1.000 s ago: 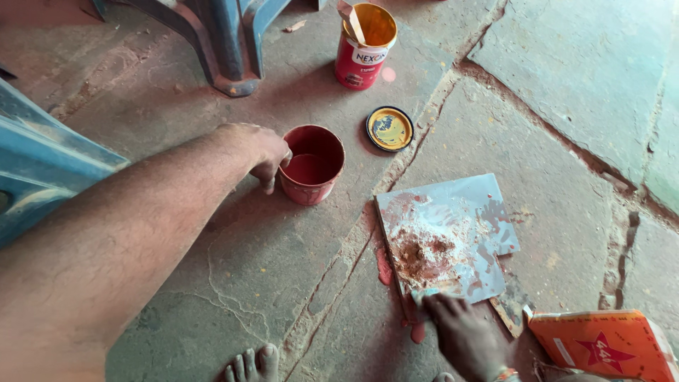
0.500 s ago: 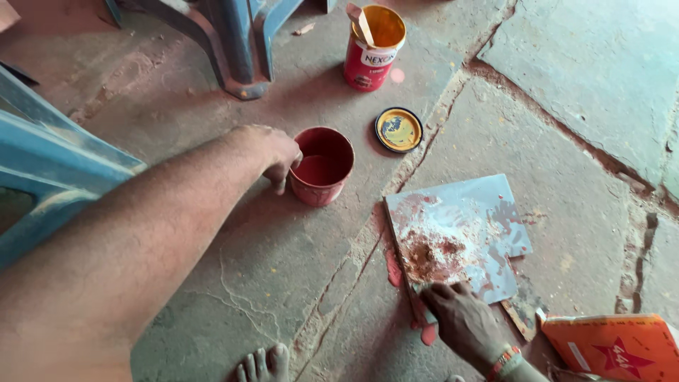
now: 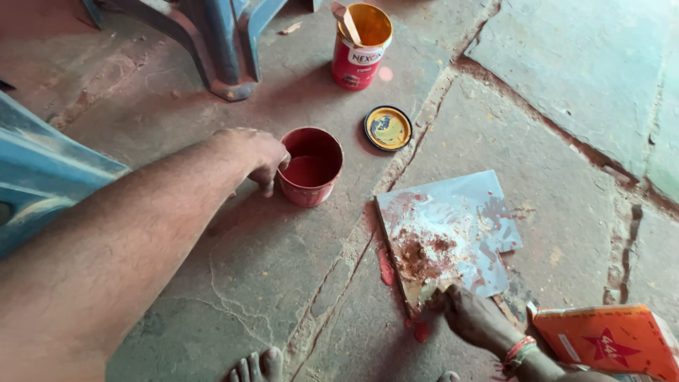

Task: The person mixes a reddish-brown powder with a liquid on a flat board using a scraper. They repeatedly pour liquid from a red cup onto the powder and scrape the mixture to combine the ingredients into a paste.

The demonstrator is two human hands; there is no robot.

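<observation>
Left hand (image 3: 256, 157) curled against the left wall of a small red cup (image 3: 310, 167), thumb near the rim, fingers bent round the side; grip partial, not a full clasp. Cup upright on the stone floor (image 3: 233, 269), left of centre, holding red liquid well below the rim.

Right hand (image 3: 475, 320) at the near edge of a flat pale board (image 3: 448, 230), fingers pinched around what appears to be a small scraper; blade not clearly visible. Board lying near right, smeared red, with a brownish heap of paste (image 3: 422, 253) near its near-left corner.

Red paint tin (image 3: 361, 45) at far centre, open, stick standing inside. Yellow-lined lid (image 3: 387, 128) flat between tin and board. Orange packet (image 3: 610, 339) at near right. Bare toes (image 3: 256, 366) at near edge. Blue furniture leg (image 3: 219, 49) at far left.

Risks, as judged:
- Cup tipping toward the board if pushed from one side only; spill onto floor and lid likely.
- Board sliding under scraping pressure, unanchored on uneven stone.
- Paste dragged off the near edge onto existing red drips.
- Foot close to wet drips; smearing possible.
</observation>
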